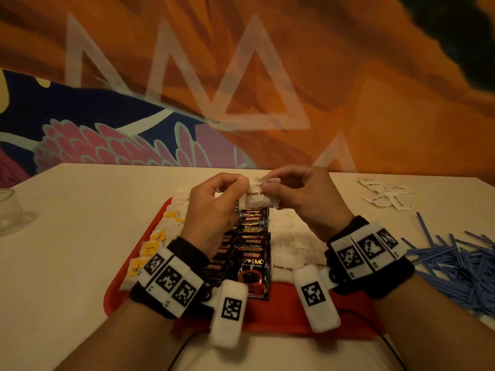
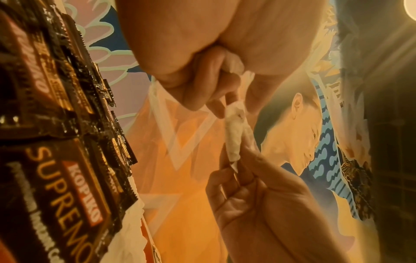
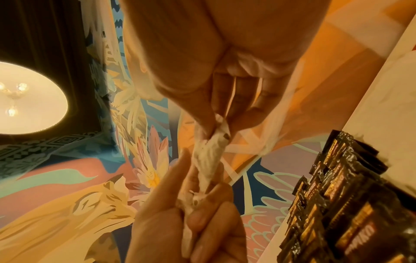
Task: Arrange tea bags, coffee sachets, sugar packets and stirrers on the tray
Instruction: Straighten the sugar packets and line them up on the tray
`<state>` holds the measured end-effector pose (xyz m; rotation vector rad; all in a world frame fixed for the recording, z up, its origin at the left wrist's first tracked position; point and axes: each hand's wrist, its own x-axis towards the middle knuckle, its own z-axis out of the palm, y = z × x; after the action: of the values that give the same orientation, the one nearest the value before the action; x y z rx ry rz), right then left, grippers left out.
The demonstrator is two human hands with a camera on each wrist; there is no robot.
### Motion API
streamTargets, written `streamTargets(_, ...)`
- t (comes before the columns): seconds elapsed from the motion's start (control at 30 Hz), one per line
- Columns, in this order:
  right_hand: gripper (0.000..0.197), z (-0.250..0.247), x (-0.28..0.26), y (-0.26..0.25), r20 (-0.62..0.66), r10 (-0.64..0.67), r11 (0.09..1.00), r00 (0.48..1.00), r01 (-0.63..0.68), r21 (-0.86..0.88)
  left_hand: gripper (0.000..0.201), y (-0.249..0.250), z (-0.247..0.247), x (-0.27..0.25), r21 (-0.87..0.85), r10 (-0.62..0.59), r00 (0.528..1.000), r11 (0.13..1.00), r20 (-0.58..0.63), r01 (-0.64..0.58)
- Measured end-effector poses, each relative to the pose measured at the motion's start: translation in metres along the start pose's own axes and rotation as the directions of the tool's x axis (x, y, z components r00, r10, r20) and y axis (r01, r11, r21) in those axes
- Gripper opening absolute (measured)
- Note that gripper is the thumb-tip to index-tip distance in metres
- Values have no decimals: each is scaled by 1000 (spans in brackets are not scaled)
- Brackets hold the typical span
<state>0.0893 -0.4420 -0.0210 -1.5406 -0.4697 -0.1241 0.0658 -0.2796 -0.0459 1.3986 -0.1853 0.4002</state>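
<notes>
Both hands hold white brown-sugar packet paper (image 1: 257,199) above the far part of the red tray (image 1: 115,287); whether it is one packet or a small stack I cannot tell. My left hand (image 1: 244,183) pinches its left top edge and my right hand (image 1: 268,185) pinches the right top edge. The wrist views show the packet (image 2: 235,131) (image 3: 209,160) edge-on between the two pinches. On the tray lie tea bags with yellow tags (image 1: 151,247) at the left, black Kopiko coffee sachets (image 1: 251,250) (image 2: 56,124) (image 3: 337,199) in the middle and a row of sugar packets (image 1: 292,236) to the right.
Loose sugar packets (image 1: 385,194) lie on the pale table at the far right. A heap of blue stirrers (image 1: 455,261) spreads along the right edge. A clear glass (image 1: 8,207) stands at the far left. A painted wall rises behind the table.
</notes>
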Motion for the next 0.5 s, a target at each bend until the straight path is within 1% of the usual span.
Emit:
streamTargets(0.1,12,1,0,0,-21,-21,999,1000,20,-32,9,-1,1,0,56,34,999,998,-8,-33)
streamTargets(0.2,19,-2,-1,-2,54,91,991,994,-85,-108,7,-2,-1,3,82,55,998,995,-40,-52)
streamTargets(0.27,16,-4,-3,-3,96,135,976,986,-116,-184,10,-4,-2,5,123,76,996,990,-56,-68)
streamTargets(0.33,12,-7,-5,-5,106,166,965,980,-139,-222,12,-5,-3,6,169,86,995,983,-58,-75)
streamTargets(0.4,13,-12,-7,-7,127,220,947,967,-180,-266,9,-6,-2,5,198,86,995,977,-43,-75)
streamTargets(0.5,12,-24,-13,-12,137,306,914,942,-250,-320,15,-4,0,3,213,65,997,976,-47,-53)
